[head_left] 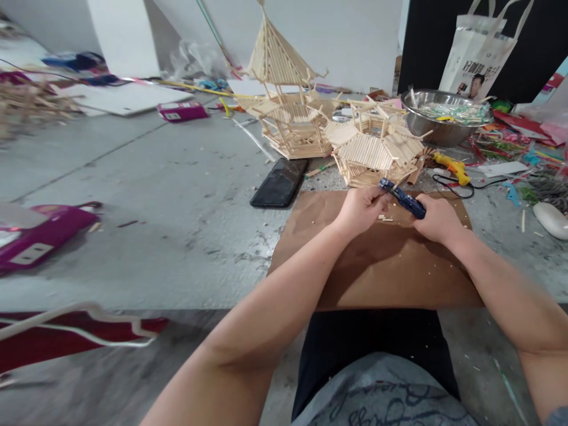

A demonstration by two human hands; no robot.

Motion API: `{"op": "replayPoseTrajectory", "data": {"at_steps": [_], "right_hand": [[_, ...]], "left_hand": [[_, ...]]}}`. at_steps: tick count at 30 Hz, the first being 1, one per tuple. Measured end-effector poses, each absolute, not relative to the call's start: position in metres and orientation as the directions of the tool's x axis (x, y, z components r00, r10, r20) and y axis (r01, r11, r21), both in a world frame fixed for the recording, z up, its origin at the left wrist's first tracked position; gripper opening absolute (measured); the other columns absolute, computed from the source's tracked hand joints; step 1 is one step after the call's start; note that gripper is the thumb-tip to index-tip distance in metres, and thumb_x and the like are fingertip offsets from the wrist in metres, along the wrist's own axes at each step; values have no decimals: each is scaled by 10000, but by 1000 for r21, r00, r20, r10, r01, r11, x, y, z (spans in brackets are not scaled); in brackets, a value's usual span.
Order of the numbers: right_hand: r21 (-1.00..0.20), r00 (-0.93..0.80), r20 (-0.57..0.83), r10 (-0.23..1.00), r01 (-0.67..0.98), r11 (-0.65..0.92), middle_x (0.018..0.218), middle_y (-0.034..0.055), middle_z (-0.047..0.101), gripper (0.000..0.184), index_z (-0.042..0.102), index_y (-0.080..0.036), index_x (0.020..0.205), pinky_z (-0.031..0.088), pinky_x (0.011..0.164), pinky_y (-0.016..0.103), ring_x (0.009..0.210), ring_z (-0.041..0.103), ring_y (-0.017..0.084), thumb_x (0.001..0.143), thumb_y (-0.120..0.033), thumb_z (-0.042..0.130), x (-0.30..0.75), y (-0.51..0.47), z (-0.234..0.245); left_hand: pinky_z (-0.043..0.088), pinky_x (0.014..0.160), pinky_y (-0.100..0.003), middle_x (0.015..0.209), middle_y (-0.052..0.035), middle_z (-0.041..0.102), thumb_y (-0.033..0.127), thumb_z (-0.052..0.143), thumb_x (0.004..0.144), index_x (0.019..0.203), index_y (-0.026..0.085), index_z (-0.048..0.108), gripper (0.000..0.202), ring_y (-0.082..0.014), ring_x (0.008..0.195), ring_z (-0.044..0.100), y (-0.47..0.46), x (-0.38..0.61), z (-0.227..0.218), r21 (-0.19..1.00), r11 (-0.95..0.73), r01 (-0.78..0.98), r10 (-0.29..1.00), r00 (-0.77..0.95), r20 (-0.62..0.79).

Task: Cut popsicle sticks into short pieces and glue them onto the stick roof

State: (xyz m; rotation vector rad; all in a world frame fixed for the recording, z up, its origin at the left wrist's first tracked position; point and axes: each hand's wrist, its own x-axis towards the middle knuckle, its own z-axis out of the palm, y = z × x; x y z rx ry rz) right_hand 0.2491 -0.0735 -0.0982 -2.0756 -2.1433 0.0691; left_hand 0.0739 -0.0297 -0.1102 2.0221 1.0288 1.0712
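Observation:
My right hand (437, 219) is wrapped round a dark blue pliers-like cutting tool (406, 201), its head pointing up and left. At that head, the fingers of my left hand (362, 208) are pinched together; whatever they hold is too small to make out. Below the tool, a few short cut stick pieces (385, 219) lie on a brown paper sheet (355, 278). Just beyond my hands stands a six-sided model (368, 151) built of thin wooden sticks. A taller stick pagoda (284, 65) with a pointed roof is behind it to the left.
A black phone (279, 183) lies left of the paper. Right of the models are a yellow glue gun (452, 168) with a cord, a metal bowl (437, 133) of wrapped material and a white mouse (551, 220). Purple power strips (53, 234) lie on the left.

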Motion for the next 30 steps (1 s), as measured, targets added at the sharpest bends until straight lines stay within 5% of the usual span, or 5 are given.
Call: {"op": "replayPoseTrajectory", "data": {"at_steps": [5,15,22,30], "right_hand": [[-148,-14,96,995,989,28,838,107,681,279,575,-200,954,403,610,328,774,631,277,710,-305,489,249,-71,-100],[-289,-185,187,965,928,234,1091,147,589,493,451,-147,1146,435,802,381,997,562,281,654,-166,481,258,-67,-108],[-302,-231,219,948,908,291,1110,168,563,561,398,-136,1197,435,857,448,1033,547,312,644,-184,481,258,-67,-111],[-300,-209,199,958,917,262,1123,187,550,551,393,-118,1186,431,873,476,1047,538,330,646,-191,476,256,-68,-111]], "left_hand": [[385,486,-177,581,-3,603,188,506,763,708,142,596,115,-90,524,540,-30,78,-115,803,-476,358,878,235,416],[399,472,-174,481,27,547,186,472,779,622,140,571,191,-63,408,500,-30,75,-118,778,-568,268,817,298,493],[388,459,-158,497,25,545,246,526,789,664,145,610,181,-65,457,513,-20,73,-127,629,-744,227,668,231,707],[399,474,-142,487,29,557,212,483,824,698,142,621,200,-53,448,518,-14,73,-130,529,-795,297,598,243,763]]}}
